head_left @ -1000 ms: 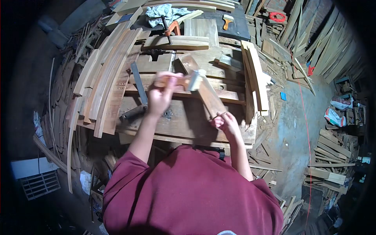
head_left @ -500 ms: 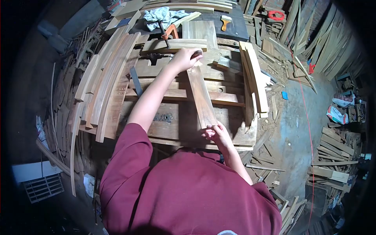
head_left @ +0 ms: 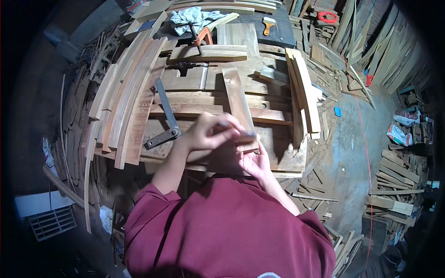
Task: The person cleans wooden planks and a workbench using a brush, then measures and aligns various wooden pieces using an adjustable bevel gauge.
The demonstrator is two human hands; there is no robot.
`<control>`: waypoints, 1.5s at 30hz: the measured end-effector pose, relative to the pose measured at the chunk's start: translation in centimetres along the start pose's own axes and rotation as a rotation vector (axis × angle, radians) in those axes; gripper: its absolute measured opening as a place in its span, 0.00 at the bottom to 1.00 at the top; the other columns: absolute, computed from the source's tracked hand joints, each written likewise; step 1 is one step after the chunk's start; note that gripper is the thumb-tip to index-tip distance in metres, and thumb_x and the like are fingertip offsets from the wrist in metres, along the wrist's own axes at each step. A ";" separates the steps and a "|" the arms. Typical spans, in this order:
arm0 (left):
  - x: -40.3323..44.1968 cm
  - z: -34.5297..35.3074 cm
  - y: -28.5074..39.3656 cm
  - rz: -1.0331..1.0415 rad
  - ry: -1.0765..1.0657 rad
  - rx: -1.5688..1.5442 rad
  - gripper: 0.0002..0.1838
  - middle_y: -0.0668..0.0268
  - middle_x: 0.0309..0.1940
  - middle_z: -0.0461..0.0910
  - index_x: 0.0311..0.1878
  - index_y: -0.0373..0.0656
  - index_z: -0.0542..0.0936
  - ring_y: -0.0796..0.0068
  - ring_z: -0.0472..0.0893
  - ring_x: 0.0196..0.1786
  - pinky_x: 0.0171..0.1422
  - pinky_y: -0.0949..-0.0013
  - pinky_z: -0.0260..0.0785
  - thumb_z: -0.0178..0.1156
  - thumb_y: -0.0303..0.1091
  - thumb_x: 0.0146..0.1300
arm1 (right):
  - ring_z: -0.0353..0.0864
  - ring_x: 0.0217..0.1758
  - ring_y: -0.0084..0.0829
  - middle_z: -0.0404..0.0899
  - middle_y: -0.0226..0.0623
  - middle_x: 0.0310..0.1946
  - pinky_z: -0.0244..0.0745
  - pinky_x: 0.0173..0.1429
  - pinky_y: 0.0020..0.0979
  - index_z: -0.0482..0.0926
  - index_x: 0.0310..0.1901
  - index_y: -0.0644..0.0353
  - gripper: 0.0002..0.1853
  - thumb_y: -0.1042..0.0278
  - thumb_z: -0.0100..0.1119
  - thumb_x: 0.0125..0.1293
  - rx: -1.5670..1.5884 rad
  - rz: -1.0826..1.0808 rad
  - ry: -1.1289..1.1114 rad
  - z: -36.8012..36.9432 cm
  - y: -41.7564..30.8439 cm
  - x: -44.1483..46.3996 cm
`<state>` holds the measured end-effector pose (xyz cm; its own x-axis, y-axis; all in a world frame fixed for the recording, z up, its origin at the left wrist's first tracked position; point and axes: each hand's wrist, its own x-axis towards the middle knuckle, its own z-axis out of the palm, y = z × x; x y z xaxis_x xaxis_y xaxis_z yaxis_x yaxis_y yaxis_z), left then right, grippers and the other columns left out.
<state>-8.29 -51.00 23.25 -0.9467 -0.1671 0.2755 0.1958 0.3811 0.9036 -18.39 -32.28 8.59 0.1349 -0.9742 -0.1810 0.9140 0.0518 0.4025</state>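
Observation:
A narrow wooden board (head_left: 238,98) lies lengthwise above the workbench, its near end close to my body. My right hand (head_left: 257,163) grips that near end from below and the side, fingers wrapped round it. Over the same end is my left hand (head_left: 211,132), slightly blurred, pinching a small brown folded sheet (head_left: 247,136) that looks like sandpaper against the board's face. To the left of my left hand rests a metal bevel gauge (head_left: 169,111) with a pivoted blade. A steel rule (head_left: 204,76) lies farther back on the workbench (head_left: 190,153).
Long wooden strips (head_left: 132,92) are stacked on the left, and pale strips (head_left: 301,92) stand along the right edge. At the back are an orange clamp (head_left: 204,35), a crumpled cloth (head_left: 194,19) and a paintbrush (head_left: 268,27). Wood scraps (head_left: 320,171) litter the floor.
My left hand has slid from the board's far end down to its near end with the brown sheet. That uncovers the bevel gauge and rule. My right hand stays at the near end.

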 end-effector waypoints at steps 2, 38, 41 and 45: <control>-0.8 -0.6 -0.9 0.114 0.344 -0.175 0.05 0.61 0.37 0.82 0.40 0.39 0.78 0.72 0.82 0.40 0.44 0.72 0.74 0.58 0.24 0.61 | 0.74 0.48 0.42 0.72 0.49 0.47 0.73 0.52 0.40 0.66 0.56 0.63 0.31 0.44 0.53 0.62 0.021 -0.055 0.021 1.0 -0.1 0.5; 4.0 1.5 -1.1 -0.242 -0.052 -0.082 0.11 0.66 0.27 0.81 0.38 0.41 0.79 0.80 0.78 0.30 0.37 0.72 0.70 0.61 0.39 0.61 | 0.80 0.34 0.24 0.78 0.34 0.34 0.76 0.42 0.24 0.72 0.46 0.62 0.13 0.65 0.57 0.64 -1.140 -0.390 0.456 2.3 0.4 -1.0; 6.7 -2.2 -7.1 -0.273 0.110 0.048 0.09 0.66 0.29 0.82 0.38 0.40 0.78 0.78 0.80 0.32 0.40 0.72 0.71 0.58 0.36 0.63 | 0.79 0.33 0.23 0.77 0.32 0.31 0.75 0.43 0.25 0.71 0.41 0.60 0.10 0.65 0.57 0.64 -1.125 -0.388 0.521 2.8 1.0 -0.7; 10.0 -6.5 -14.5 -0.098 0.495 0.218 0.10 0.64 0.26 0.81 0.34 0.41 0.78 0.74 0.80 0.30 0.38 0.71 0.70 0.58 0.38 0.63 | 0.79 0.33 0.23 0.77 0.32 0.32 0.75 0.43 0.25 0.70 0.40 0.59 0.10 0.65 0.57 0.64 -1.116 -0.382 0.503 2.5 0.8 -0.5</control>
<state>-18.91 -64.08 14.98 -0.7140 -0.5992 0.3622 0.0051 0.5129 0.8584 -18.72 -32.35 11.22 -0.2996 -0.7910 -0.5335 0.7173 0.1819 -0.6725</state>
